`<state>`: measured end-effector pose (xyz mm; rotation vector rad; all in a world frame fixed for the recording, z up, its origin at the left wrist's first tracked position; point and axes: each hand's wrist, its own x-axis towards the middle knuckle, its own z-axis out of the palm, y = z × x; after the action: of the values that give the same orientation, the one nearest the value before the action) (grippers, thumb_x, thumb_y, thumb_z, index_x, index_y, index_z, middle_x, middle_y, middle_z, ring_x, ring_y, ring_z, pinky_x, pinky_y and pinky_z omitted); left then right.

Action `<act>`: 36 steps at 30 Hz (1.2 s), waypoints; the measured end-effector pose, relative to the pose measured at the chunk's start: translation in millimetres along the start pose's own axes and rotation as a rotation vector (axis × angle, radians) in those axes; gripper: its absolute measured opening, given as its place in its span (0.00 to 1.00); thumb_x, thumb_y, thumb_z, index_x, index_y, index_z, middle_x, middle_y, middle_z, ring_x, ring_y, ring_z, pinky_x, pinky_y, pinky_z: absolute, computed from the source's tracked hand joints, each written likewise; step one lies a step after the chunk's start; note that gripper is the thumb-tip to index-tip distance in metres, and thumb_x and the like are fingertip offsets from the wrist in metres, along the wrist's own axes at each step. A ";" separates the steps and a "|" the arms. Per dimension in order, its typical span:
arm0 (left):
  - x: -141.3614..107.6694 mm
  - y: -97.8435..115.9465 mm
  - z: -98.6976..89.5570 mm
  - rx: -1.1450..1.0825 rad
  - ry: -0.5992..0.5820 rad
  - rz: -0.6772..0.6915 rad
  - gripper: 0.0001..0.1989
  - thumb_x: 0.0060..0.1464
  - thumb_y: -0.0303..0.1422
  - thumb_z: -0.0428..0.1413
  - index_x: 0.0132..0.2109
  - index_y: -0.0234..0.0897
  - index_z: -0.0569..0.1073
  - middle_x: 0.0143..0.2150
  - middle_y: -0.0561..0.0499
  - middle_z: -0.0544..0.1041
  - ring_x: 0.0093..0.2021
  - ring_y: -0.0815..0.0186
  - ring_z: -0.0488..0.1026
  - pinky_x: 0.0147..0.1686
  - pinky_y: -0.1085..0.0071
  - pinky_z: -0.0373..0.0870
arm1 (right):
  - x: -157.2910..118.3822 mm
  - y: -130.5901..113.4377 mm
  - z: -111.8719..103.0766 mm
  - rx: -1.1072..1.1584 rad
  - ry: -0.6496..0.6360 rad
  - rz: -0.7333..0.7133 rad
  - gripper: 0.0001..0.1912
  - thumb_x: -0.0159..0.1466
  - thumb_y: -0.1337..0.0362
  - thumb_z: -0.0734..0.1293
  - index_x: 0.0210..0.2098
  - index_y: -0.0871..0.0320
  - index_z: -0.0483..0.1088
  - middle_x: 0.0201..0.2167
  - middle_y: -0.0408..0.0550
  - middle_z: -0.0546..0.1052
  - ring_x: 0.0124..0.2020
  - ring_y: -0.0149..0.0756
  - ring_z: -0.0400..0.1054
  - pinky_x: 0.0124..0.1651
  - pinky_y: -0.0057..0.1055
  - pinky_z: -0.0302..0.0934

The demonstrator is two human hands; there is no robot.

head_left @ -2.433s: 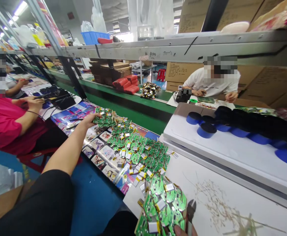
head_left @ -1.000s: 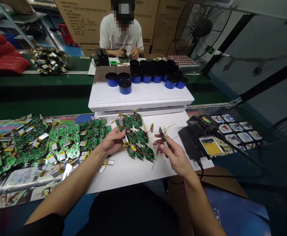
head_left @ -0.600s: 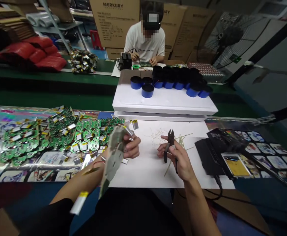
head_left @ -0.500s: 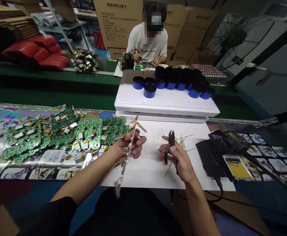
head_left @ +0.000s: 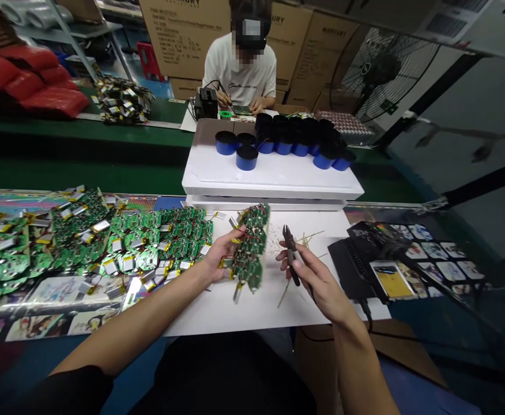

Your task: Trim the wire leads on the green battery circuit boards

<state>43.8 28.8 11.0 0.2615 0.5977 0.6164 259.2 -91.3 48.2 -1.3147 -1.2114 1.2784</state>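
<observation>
Two hands are busy: a strip of green circuit boards (head_left: 249, 249) is gripped by the left hand (head_left: 220, 256) over the white bench (head_left: 218, 314), diagonal cutters (head_left: 291, 262) are held in the right hand (head_left: 317, 282), and many loose boards (head_left: 149, 236) already lie heaped alongside.

Bare hands (head_left: 222, 259) and forearms (head_left: 140, 328), a black sleeve (head_left: 75, 392) on the left arm, dark clothing (head_left: 226, 374) below

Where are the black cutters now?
In the head view, black metal side cutters sit in the right hand, beside green circuit boards in the left hand.
</observation>
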 end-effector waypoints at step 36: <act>0.7 -10.9 8.7 0.217 0.103 0.240 0.25 0.39 0.37 0.76 0.43 0.37 0.77 0.33 0.55 0.79 0.30 0.66 0.76 0.29 0.73 0.73 | 1.2 13.5 26.5 0.378 0.091 0.084 0.16 0.68 0.47 0.69 0.45 0.53 0.72 0.30 0.42 0.72 0.23 0.32 0.62 0.23 0.29 0.56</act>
<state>54.5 20.1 13.3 0.5123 0.7400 0.8004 233.4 -92.2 33.3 -1.1401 -0.8088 1.4105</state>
